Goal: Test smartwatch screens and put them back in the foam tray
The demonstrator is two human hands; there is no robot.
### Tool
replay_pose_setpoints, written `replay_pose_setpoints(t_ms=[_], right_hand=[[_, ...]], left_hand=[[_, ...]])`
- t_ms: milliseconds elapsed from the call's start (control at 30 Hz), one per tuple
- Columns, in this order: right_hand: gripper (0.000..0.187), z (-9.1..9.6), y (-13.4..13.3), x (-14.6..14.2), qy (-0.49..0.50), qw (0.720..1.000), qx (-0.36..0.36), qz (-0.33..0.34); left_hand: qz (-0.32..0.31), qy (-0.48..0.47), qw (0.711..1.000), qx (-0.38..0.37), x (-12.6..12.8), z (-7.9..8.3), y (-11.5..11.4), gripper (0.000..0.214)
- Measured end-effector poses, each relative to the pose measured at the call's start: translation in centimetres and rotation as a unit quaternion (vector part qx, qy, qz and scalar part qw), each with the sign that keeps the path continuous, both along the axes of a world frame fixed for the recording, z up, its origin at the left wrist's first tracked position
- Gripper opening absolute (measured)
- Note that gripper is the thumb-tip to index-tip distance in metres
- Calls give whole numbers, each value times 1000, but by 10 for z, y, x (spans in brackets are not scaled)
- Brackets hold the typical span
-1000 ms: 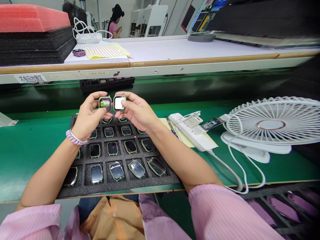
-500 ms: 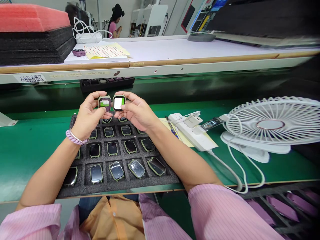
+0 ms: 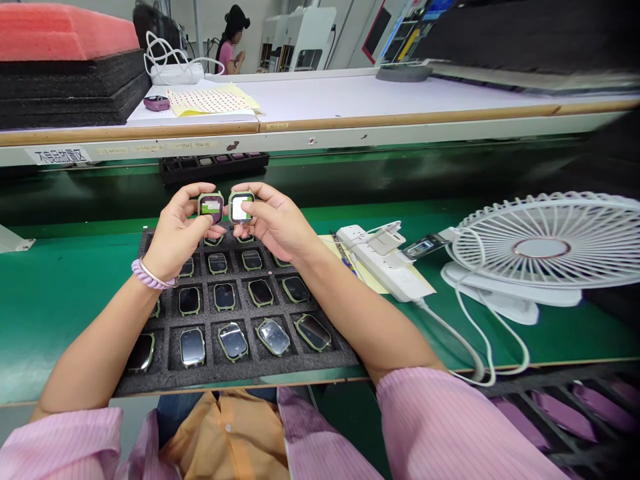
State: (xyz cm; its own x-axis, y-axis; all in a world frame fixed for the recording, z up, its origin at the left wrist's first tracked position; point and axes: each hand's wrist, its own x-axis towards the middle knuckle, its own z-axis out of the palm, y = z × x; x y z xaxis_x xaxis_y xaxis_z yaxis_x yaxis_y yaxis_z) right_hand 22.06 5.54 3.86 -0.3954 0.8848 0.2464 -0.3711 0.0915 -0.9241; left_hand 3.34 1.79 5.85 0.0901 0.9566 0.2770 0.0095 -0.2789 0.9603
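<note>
My left hand (image 3: 176,233) grips a green-cased smartwatch (image 3: 211,209) by its edges, the thumb at its lower left; its lit screen shows a green and white band on dark. Close beside it, my right hand (image 3: 277,223) grips a second green smartwatch (image 3: 237,211) with a mostly white lit screen, the thumb lying over the glass. Both are held upright above a black foam tray (image 3: 204,310), where several strapless green smartwatches with dark screens sit in separate compartments. My hands and forearms hide parts of the tray.
Right of the tray lie a white power strip (image 3: 385,263) with plugs and cables, and a white fan (image 3: 543,250). Behind, a raised shelf (image 3: 325,103) carries foam stacks (image 3: 70,87) and a dotted sticker sheet (image 3: 213,100). Another tray (image 3: 215,168) sits underneath. A person (image 3: 231,43) is in the background.
The right smartwatch has shifted slightly right and turned a little, and my right thumb has moved up across its screen. My left hand stays nearly still.
</note>
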Motion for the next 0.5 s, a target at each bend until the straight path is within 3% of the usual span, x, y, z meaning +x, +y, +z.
replay_pose_setpoints(t_ms=[500], right_hand=[[57, -2, -2, 0, -20, 999, 38, 10]], left_hand=[[7, 1, 1000, 1, -1, 0, 1, 50]])
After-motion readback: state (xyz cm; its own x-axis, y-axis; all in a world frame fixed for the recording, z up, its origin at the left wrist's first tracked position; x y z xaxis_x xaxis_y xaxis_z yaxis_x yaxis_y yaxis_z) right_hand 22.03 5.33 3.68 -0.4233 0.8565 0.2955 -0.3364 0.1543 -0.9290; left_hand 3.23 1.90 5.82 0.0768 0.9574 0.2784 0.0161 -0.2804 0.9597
